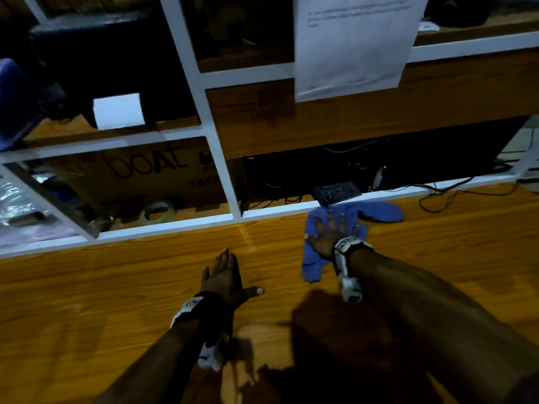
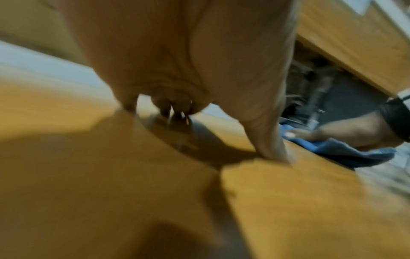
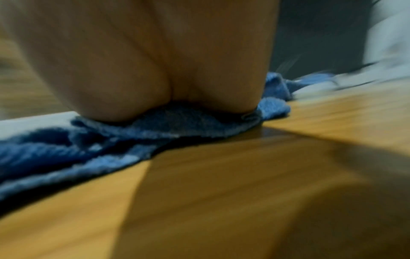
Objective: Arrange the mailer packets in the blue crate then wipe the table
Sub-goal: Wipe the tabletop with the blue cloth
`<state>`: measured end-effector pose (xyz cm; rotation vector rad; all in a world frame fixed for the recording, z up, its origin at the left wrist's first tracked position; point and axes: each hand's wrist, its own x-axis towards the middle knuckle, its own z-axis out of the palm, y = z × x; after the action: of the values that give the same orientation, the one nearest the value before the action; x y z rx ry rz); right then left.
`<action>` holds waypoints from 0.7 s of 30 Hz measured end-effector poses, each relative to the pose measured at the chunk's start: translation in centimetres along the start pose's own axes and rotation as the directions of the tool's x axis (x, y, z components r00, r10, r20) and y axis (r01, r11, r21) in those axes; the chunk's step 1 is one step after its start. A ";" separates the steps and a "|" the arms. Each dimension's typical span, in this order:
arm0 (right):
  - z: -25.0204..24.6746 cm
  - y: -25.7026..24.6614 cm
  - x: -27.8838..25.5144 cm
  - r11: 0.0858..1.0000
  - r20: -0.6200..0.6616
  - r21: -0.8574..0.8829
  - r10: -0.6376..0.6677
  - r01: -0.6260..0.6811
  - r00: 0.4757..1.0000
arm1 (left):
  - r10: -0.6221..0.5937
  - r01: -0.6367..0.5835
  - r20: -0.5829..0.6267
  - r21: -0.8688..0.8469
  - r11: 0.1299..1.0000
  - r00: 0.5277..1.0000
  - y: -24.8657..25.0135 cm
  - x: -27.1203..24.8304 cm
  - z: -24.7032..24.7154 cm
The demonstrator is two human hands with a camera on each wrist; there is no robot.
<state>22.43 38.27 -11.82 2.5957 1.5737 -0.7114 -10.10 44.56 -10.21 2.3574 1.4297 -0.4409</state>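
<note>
Wood-grain bench fills the lower half of the head view, with a white-framed shelf unit rising along its far edge. On that surface, close to the shelf frame, lies a blue cloth, rumpled and spread unevenly, one corner trailing toward the near side. The right hand lies flat on it, fingers spread and straight, palm pressing the fabric down rather than gripping it; the right wrist view shows the heel of the palm sunk into the folds. The left hand rests on bare wood well apart from the cloth, its grip loose too, fingers straight and together, thumb out to the side, holding nothing. No mailer packets or blue crate can be picked out here, so the wiping stage seems to be under way. The cloth looks soft, light and limp, likely to bunch and fold over itself when pushed, so it should answer best to a broad flat palm over its thickest middle part, with steady downward pressure; a pinch at one corner would probably just drag it into a rope. Behind it, in the lower shelf opening, sit a dark keypad device and loose cables, near enough to snag a wide stroke. Farther left are a roll of tape and a cardboard box.
</note>
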 end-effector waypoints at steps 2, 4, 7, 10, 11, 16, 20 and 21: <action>1.2 -5.7 -0.6 0.992 0.021 -0.043 -0.120 0.121 0.993 | -0.045 0.043 -0.080 -0.030 0.999 0.996 -1.4 -1.9 1.5; 2.4 -11.1 -1.4 0.970 0.055 -0.094 -0.221 0.226 0.974 | -0.072 0.066 -0.102 -0.060 0.996 0.992 -2.4 -3.2 2.6; 4.0 -17.5 -2.8 0.905 0.145 -0.137 -0.384 0.403 0.912 | -0.096 0.090 -0.099 -0.058 0.994 0.990 -3.3 -4.8 3.5; 4.9 -20.4 -3.5 0.851 0.157 -0.181 -0.470 0.493 0.869 | -0.116 0.111 -0.078 -0.063 0.992 0.990 -3.3 -6.3 3.7; 4.9 -20.2 -3.6 0.847 0.161 -0.180 -0.477 0.500 0.864 | -0.125 0.120 -0.067 -0.066 0.991 0.990 -3.1 -6.7 3.5; 4.2 -13.5 -2.4 0.887 0.100 -0.161 -0.422 0.433 0.901 | -0.115 0.117 0.035 -0.037 0.993 0.993 -2.9 -6.5 1.5; 1.4 -2.1 -2.6 0.978 0.010 -0.063 -0.200 0.200 0.980 | -0.108 0.108 0.055 0.009 0.994 0.993 -3.5 -5.7 1.6; 0.4 1.2 -3.1 0.991 0.001 -0.042 -0.129 0.129 0.992 | -0.113 0.113 0.052 0.003 0.994 0.992 -3.5 -5.6 1.6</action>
<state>22.10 34.97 -11.17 2.4845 1.7499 -0.6762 -15.83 40.93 -9.64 2.2554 1.5436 -0.5287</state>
